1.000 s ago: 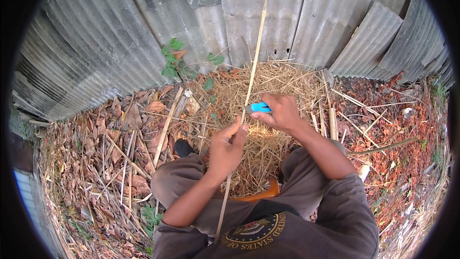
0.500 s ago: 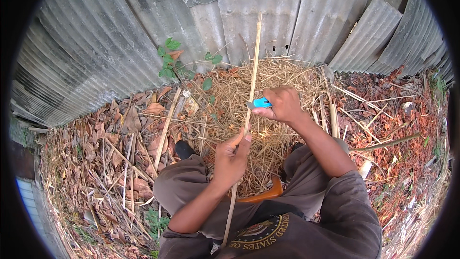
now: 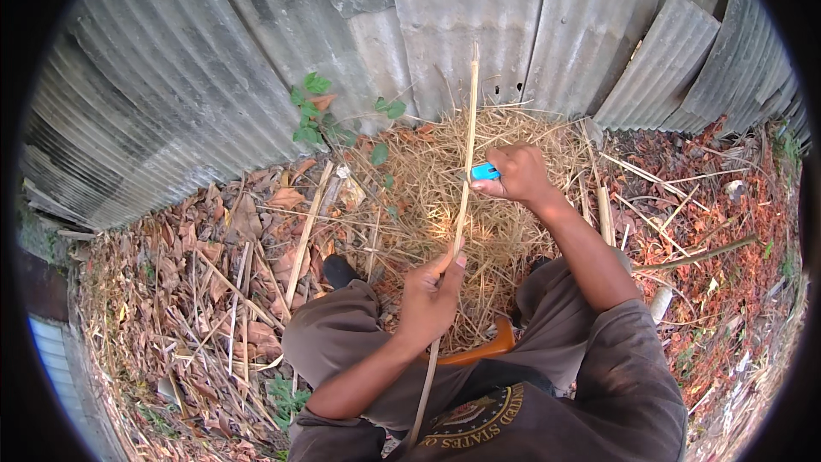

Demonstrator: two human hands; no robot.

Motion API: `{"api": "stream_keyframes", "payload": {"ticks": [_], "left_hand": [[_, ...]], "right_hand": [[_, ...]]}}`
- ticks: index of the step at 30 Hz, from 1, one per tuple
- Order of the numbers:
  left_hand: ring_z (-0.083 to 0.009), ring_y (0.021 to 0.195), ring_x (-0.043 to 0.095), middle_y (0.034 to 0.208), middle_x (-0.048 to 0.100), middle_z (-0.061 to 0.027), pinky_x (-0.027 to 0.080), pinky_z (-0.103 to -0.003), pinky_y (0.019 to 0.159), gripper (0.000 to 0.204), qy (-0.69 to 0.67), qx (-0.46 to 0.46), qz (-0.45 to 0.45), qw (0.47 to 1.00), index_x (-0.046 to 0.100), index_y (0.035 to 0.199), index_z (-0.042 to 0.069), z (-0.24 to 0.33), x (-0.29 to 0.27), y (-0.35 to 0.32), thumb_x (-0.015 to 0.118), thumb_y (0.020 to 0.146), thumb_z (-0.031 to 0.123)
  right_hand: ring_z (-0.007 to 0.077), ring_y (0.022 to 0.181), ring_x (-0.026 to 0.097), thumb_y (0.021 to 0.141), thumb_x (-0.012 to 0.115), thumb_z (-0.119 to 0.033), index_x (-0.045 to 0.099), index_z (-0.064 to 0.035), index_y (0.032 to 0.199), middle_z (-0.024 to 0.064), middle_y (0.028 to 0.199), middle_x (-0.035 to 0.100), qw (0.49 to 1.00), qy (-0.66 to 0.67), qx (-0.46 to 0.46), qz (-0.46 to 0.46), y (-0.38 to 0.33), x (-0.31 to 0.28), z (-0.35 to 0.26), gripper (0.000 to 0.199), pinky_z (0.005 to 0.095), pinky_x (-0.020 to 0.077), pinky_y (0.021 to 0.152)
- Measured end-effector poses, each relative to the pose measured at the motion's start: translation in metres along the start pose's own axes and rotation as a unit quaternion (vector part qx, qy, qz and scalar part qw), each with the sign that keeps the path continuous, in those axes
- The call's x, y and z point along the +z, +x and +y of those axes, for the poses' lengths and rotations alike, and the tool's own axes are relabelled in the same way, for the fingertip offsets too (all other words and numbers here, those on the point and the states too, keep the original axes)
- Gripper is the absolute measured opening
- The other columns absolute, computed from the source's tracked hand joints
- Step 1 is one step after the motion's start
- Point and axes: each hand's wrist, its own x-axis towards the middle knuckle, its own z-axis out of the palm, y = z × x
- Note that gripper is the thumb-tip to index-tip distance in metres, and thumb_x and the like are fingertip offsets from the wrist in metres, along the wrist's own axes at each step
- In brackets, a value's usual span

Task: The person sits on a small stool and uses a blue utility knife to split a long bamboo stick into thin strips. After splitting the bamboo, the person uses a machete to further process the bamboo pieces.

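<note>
Left hand (image 3: 430, 298) pinches the pale strip (image 3: 472, 115), which sticks out both sides; right hand (image 3: 520, 174) clasps a blue tool (image 3: 484, 172) beside it.

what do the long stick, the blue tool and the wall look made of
Stick: probably bamboo or another wood, dull and unvarnished; it is straw-pale, slender and seems ragged at the tip.
Blue tool: the visible part is likely plastic, given its even, bright colour.
Wall: most likely corrugated metal sheets, weathered and matt; they are grey, ridged, overlapping and blotched.
</note>
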Motion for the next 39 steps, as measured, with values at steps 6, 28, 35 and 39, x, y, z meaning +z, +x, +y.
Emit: {"api": "stream_keyframes", "payload": {"ticks": [6,28,35,39], "left_hand": [[0.0005,0.058,0.035,0.067,0.043,0.009,0.031,-0.018,0.051,0.031,0.004,-0.01,-0.005,1.0,0.058,0.128,0.003,-0.003,0.003,-0.004,0.053,0.098,0.012],[-0.0008,0.064,0.04,0.071,0.051,0.0051,0.037,-0.019,0.055,0.031,0.087,0.032,-0.086,0.992,0.058,0.125,-0.001,-0.014,0.01,-0.04,0.055,0.097,0.012],[-0.0009,0.06,0.039,0.067,0.049,0.0056,0.036,-0.021,0.051,0.031,0.064,0.009,-0.087,0.994,0.059,0.123,-0.002,-0.012,0.019,-0.037,0.056,0.096,0.014],[-0.0008,0.058,0.04,0.067,0.05,0.0049,0.035,-0.021,0.049,0.031,0.102,0.056,-0.091,0.989,0.059,0.122,-0.003,-0.017,0.022,-0.034,0.055,0.096,0.014]], "right_hand": [[0.0281,0.043,0.053,0.079,0.046,-0.076,0.046,-0.0098,0.06,0.0069,0.049,0.049,1.0,-0.021,0.01,0.006,0.0,0.002,0.011,0.069,0.0406,0.043,0.044],[0.0394,0.056,0.059,0.084,0.05,-0.065,0.059,-0.0075,0.074,0.0161,0.057,0.057,0.967,-0.128,0.214,-0.046,-0.017,-0.022,0.103,0.059,0.0496,0.0461,0.055],[0.0395,0.06,0.061,0.083,0.052,-0.063,0.061,-0.0074,0.079,0.0181,0.06,0.059,0.97,-0.156,0.18,-0.044,-0.03,-0.014,0.142,0.057,0.0501,0.0472,0.056],[0.0373,0.063,0.063,0.084,0.047,-0.068,0.064,-0.0069,0.078,0.0168,0.06,0.061,0.957,-0.18,0.22,-0.056,-0.037,-0.017,0.148,0.064,0.0479,0.0489,0.057]]}}
